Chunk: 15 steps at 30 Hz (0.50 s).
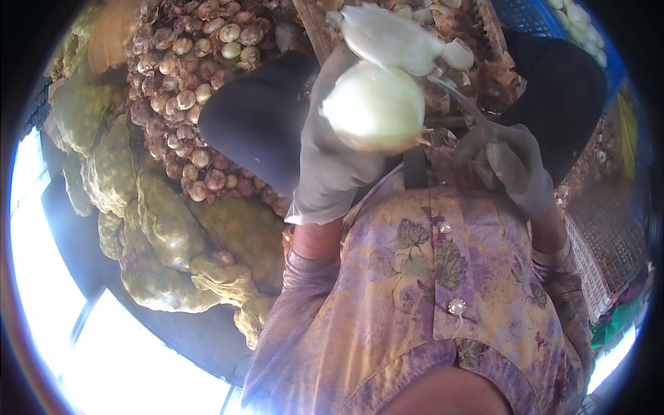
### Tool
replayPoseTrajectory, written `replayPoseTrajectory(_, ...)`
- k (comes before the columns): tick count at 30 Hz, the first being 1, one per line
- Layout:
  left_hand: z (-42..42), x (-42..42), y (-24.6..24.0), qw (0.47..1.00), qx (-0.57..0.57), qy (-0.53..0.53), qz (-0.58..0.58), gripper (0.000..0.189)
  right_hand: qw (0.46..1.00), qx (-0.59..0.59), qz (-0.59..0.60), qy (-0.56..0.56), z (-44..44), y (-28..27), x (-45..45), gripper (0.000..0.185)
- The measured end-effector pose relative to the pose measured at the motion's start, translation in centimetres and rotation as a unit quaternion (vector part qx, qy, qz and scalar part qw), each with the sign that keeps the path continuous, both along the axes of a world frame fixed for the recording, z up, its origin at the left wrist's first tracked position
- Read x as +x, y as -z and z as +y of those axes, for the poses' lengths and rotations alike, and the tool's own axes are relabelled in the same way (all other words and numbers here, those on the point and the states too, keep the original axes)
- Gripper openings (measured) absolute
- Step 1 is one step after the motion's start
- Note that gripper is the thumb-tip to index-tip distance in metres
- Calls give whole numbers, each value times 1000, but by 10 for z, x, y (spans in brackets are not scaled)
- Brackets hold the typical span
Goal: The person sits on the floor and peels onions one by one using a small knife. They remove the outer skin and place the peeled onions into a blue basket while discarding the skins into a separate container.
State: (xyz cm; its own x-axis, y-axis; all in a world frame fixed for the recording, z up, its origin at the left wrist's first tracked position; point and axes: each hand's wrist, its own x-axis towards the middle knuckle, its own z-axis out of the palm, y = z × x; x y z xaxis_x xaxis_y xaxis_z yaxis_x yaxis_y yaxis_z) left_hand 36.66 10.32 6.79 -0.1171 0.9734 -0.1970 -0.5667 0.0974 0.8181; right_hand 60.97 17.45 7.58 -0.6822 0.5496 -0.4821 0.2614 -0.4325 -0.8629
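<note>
My left hand (332, 129), in a whitish glove, is shut on a pale peeled onion (376, 106) held up close to the camera. A blurred whitish flap (391, 39), perhaps a layer of onion skin, lies against the onion's upper side. To the right, my right hand (506, 163), also gloved, grips a knife (461, 101) whose thin curved blade points up and left towards the onion. The blade's tip ends beside the flap; whether they touch is unclear. Motion blur softens both hands.
Many unpeeled onions (199, 67) lie heaped at the upper left, with filled yellow mesh sacks (166, 223) beyond. Between my knees is a wooden-edged container (490, 31) with skins. A blue basket (534, 21) stands at upper right, near peeled onions (581, 26). A woven plastic basket (604, 249) sits right.
</note>
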Motion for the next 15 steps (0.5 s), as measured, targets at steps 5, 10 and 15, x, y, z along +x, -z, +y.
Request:
replayPoseTrajectory(5,-4,7,30,999,-34,9,-38,82,976,204,-40,-71,-1,3,-2,41)
replayPoseTrajectory(10,-10,11,23,991,-44,-43,-119,86,963,246,-86,-64,-5,0,-8,37)
replayPoseTrajectory(15,-10,6,15,991,-124,-29,42,80,963,201,-164,-77,1,1,-7,38)
